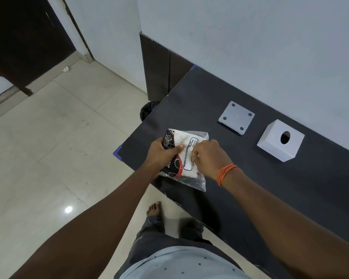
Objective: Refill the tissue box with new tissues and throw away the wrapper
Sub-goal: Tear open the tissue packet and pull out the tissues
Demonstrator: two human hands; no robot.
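Tissue pack (184,158) held above the bench (270,188) edge: left hand (161,153) grip wraps its end, right hand (208,156) pinches the film. Expect light, soft, slippery handling; tear at the seam. Tissue box (280,140) stands well apart.

Glossy clear plastic wrapper (186,156), matt black table (270,178), smooth white tissue box (278,141), shiny floor tiles (58,148).

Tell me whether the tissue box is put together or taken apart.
Taken apart. The white cover with the round hole sits on the table, and the square base plate lies separately beside it, feet up.
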